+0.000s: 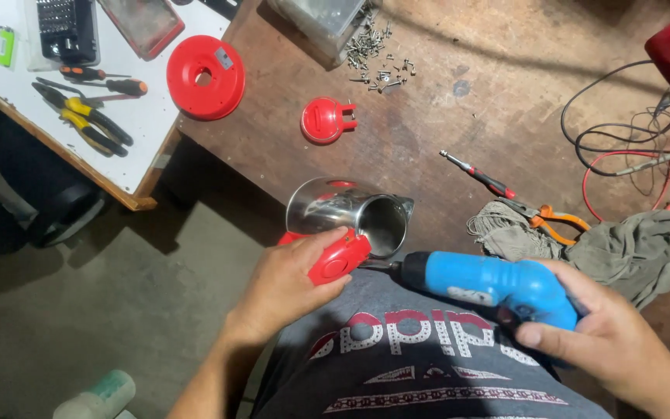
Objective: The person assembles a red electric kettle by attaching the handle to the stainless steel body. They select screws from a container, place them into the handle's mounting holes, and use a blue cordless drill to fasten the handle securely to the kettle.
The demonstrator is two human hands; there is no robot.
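The left hand (288, 283) clasped the steel kettle (350, 213) by its red handle (335, 260) over the lap. The right hand (606, 341) gripped a blue electric screwdriver (490, 283), bit at the handle. The polished shell likely slipped easily, light and dentable; the plastic handle offered the surer hold.

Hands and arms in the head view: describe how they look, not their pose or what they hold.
Both the left hand and the right hand are bare: no gloves, rings or watch show. The forearms are bare too, with no sleeve reaching into view. The fingers have short nails. Between the arms lies a grey shirt with red and white print.
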